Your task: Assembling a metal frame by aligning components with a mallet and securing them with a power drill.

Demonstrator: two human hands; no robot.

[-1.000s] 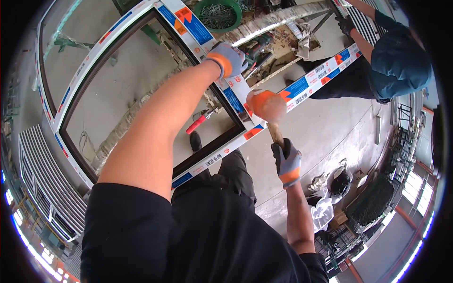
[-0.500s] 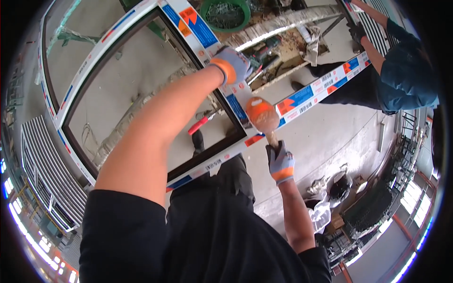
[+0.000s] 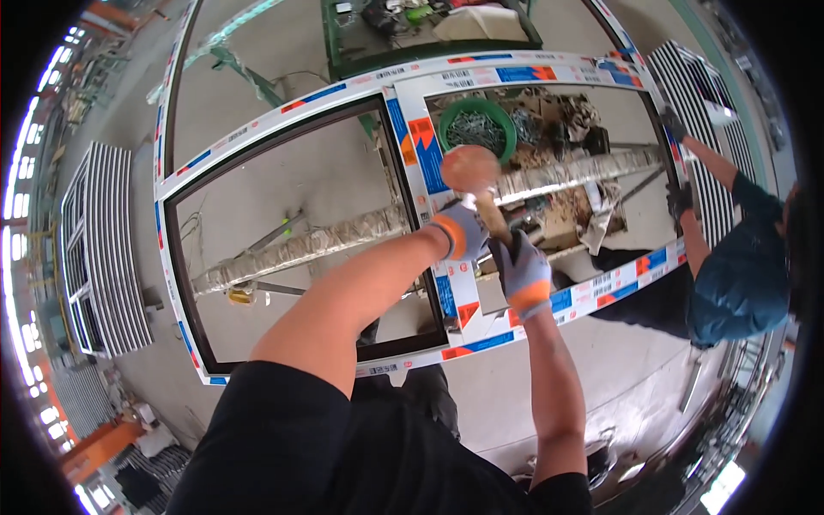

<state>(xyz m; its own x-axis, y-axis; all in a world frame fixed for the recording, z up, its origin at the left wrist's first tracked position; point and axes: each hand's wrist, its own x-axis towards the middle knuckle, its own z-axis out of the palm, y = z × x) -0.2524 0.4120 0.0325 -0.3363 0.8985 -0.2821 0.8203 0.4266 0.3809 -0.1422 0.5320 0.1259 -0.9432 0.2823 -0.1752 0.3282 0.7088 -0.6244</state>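
Observation:
A large window frame [image 3: 410, 232], wrapped in white film with blue and orange printed patches, lies flat in front of me. My left hand [image 3: 463, 230], in a grey and orange glove, is closed on its middle bar; the fingertips are partly hidden. My right hand [image 3: 522, 273], gloved alike, grips the wooden handle of a mallet [image 3: 471, 169]. The mallet's rounded reddish head is above the middle bar, just beyond my left hand, and looks slightly blurred. Whether it touches the bar I cannot tell.
A green basin [image 3: 508, 129] of screws stands beyond the bar, beside a wrapped support beam [image 3: 566, 178]. At the right, a co-worker [image 3: 738, 275] in dark gloves holds the frame's far side. Stacked profiles [image 3: 103, 249] stand at the left.
My view has turned, showing more of the frame. The mallet has moved from the bar's near end up along it, past my left hand. My left hand stays on the bar.

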